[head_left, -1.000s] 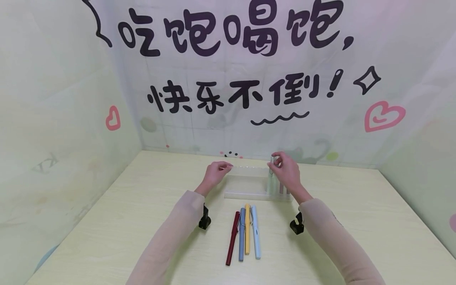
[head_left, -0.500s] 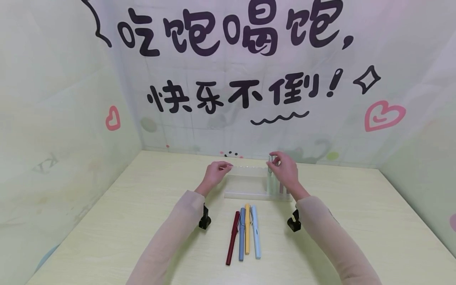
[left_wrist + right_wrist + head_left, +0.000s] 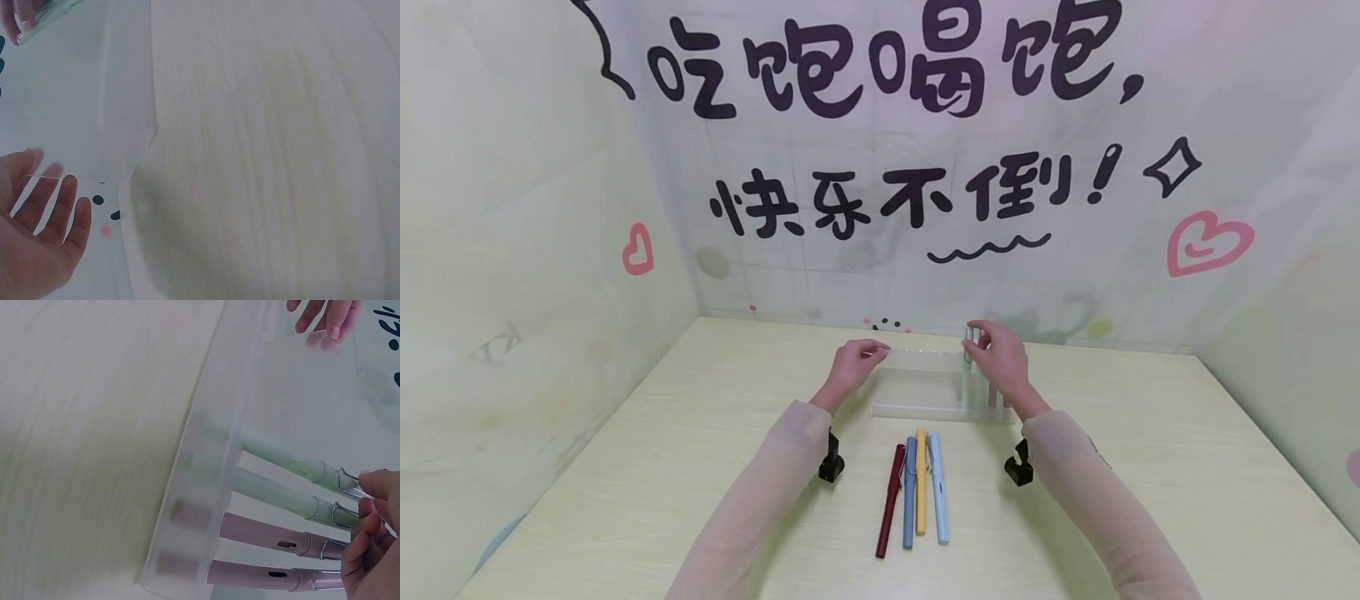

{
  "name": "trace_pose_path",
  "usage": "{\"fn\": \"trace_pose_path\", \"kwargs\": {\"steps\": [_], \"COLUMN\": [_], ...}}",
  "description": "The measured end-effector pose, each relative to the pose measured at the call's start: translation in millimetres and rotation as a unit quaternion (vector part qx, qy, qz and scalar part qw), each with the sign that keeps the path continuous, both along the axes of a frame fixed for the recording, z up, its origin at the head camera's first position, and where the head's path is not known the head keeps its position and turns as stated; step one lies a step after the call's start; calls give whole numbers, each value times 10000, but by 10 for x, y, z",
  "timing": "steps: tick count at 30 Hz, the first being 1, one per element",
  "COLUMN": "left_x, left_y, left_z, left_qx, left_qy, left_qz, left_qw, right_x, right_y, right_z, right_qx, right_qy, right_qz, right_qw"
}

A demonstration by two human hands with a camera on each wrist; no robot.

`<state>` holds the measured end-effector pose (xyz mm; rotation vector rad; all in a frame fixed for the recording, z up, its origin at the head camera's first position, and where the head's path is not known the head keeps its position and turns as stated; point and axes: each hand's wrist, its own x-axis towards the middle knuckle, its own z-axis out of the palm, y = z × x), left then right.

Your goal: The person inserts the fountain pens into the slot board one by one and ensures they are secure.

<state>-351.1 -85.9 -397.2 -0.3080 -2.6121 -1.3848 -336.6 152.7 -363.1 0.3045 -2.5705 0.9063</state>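
Observation:
A clear pen rack point(image 3: 917, 412) stands near the back wall. My left hand point(image 3: 853, 364) pinches its left upper edge between thumb and fingers, also seen on the panel in the left wrist view. At the rack's right end, my right hand point(image 3: 1004, 358) pinches the clip end of a pale green pen point(image 3: 275, 454) whose lower end sits in the rack. Beside that pen stand a second pale green pen point(image 3: 272, 490) and two mauve pens point(image 3: 265, 532), close under the right hand's curled fingers. The right hand partly covers the pens' caps.
On the table in front of the rack lie a dark red pen point(image 3: 891, 502), a blue pen point(image 3: 909, 496), a yellow pen point(image 3: 921, 483) and a light blue pen point(image 3: 940, 492). A printed cloth point(image 3: 880, 283) hangs behind the rack.
My right hand has shifted slightly left with the green pen's top, then stayed almost still. The left hand and the loose pens have not visibly moved.

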Motion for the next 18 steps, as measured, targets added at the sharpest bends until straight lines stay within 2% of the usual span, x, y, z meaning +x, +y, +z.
{"fn": "trace_pose_path", "kwargs": {"steps": [8,18], "left_x": [-17,-22], "left_y": [-6,3], "left_z": [-19,-22], "left_qx": [-30,-21], "left_qy": [-30,-58], "left_qz": [8,18], "left_qw": [10000,10000], "right_x": [-6,70], "right_y": [25,96], "right_z": [6,52], "right_qx": [-92,-692], "right_qy": [-150,300], "right_qz": [74,257], "right_qw": [9998,9968]}}
